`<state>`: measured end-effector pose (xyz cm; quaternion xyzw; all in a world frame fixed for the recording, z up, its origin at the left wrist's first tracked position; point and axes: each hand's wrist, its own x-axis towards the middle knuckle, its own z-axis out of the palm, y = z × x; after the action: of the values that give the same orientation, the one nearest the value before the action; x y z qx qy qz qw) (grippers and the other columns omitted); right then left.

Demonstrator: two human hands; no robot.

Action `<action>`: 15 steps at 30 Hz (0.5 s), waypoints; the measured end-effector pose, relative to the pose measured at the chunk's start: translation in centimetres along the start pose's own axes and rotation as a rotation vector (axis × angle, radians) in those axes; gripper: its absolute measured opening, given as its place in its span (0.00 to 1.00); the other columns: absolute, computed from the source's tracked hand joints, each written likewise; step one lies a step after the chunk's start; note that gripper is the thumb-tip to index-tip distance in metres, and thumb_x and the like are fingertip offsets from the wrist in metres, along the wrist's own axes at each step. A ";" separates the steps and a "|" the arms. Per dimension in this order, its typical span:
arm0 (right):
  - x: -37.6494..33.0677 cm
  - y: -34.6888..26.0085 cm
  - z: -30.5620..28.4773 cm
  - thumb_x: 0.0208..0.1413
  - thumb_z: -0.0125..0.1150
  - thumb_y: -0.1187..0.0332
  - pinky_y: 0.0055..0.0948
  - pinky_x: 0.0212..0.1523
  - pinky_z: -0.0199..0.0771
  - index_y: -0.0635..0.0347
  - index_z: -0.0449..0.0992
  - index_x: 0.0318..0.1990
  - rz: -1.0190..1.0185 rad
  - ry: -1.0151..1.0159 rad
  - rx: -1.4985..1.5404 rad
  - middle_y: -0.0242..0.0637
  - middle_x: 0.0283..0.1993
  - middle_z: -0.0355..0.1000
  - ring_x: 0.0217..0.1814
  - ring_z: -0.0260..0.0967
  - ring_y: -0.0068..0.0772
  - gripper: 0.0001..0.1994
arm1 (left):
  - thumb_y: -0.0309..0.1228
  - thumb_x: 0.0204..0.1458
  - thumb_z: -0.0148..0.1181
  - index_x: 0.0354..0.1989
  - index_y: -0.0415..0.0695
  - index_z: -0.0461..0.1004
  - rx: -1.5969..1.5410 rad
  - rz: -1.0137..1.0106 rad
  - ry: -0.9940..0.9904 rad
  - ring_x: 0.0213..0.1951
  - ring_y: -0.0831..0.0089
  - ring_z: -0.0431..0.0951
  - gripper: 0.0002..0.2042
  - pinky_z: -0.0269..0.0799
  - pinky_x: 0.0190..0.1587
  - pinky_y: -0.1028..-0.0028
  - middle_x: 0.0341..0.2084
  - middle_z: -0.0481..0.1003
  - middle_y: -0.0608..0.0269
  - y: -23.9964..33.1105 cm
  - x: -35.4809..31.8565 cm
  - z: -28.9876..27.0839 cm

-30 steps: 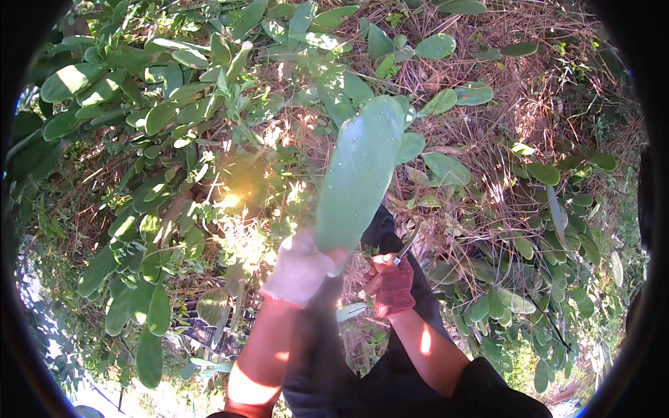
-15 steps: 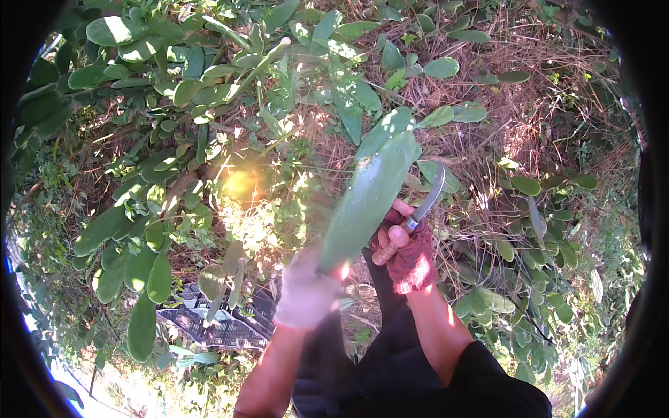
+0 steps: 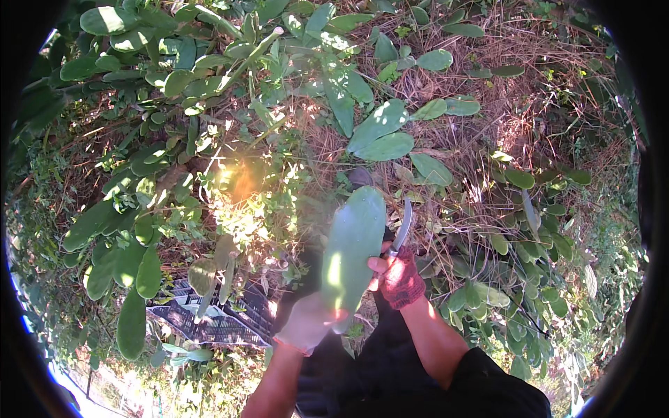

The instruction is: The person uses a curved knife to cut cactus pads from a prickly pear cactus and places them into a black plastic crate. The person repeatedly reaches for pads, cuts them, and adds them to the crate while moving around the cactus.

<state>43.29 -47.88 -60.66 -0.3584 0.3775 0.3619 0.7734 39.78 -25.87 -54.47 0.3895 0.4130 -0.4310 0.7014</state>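
Left hand [image 3: 306,322]: gloved in a pale glove, fingers closed around the lower end of the pad [image 3: 352,254], holding it up in front of the person.
Pad: a long flat green cactus pad, held in mid-frame between the two hands; its long axis runs from the left hand at the bottom up and slightly right, broad face toward the camera, sun streak on the lower half.
Right hand [image 3: 398,279]: in a red glove, fingers curled tight round the handle of the knife [image 3: 401,230]; a bare fingertip or thumb shows at the pad's right edge, touching it.
Knife: curved blade rising from the right fist, lying just beside the pad's right edge, roughly parallel to its long axis; whether the steel touches the pad cannot be told.
Key relation: the pad lies left of the knife hand, edge-on to the blade; the right hand is the nearer one to the pad's upper half, the left only grips the base.
Crate [image 3: 209,322]: dark slatted crate on the ground, lower left of the left hand, well apart from the pad.
Surroundings: cactus plants [image 3: 380,132] and dry straw all round, strong sun glare at left of centre.
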 end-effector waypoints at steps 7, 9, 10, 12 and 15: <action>0.8 0.3 -1.7 0.60 0.50 0.66 0.32 0.26 0.76 0.59 0.74 0.41 -0.030 -0.008 0.282 0.39 0.35 0.73 0.32 0.73 0.37 0.09 | 0.23 0.48 0.60 0.44 0.33 0.75 -0.032 -0.067 -0.083 0.34 0.77 0.74 0.14 0.69 0.38 0.76 0.34 0.77 0.60 0.7 1.4 -0.1; 1.1 -0.6 -1.4 0.59 0.51 0.67 0.32 0.27 0.76 0.58 0.74 0.41 -0.089 0.038 0.233 0.39 0.35 0.73 0.33 0.74 0.37 0.08 | 0.23 0.49 0.58 0.46 0.32 0.74 0.132 0.056 -0.053 0.35 0.76 0.74 0.15 0.70 0.40 0.75 0.35 0.77 0.59 2.3 2.4 0.4; 1.3 -1.2 -1.2 0.58 0.53 0.69 0.33 0.28 0.76 0.59 0.74 0.41 -0.109 0.060 0.281 0.39 0.34 0.73 0.33 0.74 0.37 0.07 | 0.23 0.50 0.58 0.47 0.32 0.74 0.248 0.085 -0.039 0.35 0.75 0.75 0.15 0.71 0.41 0.75 0.35 0.77 0.59 3.1 3.2 0.7; 1.7 -2.5 -1.0 0.48 0.65 0.75 0.30 0.28 0.76 0.60 0.74 0.41 -0.243 0.284 -0.008 0.36 0.33 0.74 0.32 0.74 0.34 0.12 | 0.22 0.52 0.55 0.49 0.32 0.72 0.079 0.145 0.069 0.35 0.74 0.74 0.15 0.71 0.43 0.75 0.34 0.77 0.60 4.8 6.4 0.8; 2.1 -4.5 -1.5 0.38 0.72 0.78 0.27 0.26 0.75 0.61 0.74 0.41 -0.308 0.444 0.068 0.35 0.32 0.75 0.29 0.74 0.30 0.19 | 0.22 0.53 0.53 0.51 0.33 0.69 0.113 0.233 0.427 0.31 0.77 0.72 0.16 0.69 0.39 0.78 0.29 0.75 0.64 6.7 16.4 0.7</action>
<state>47.44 -50.69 -61.88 -0.4559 0.4908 0.1397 0.7292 50.85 -28.96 -67.99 0.5555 0.4793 -0.2774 0.6203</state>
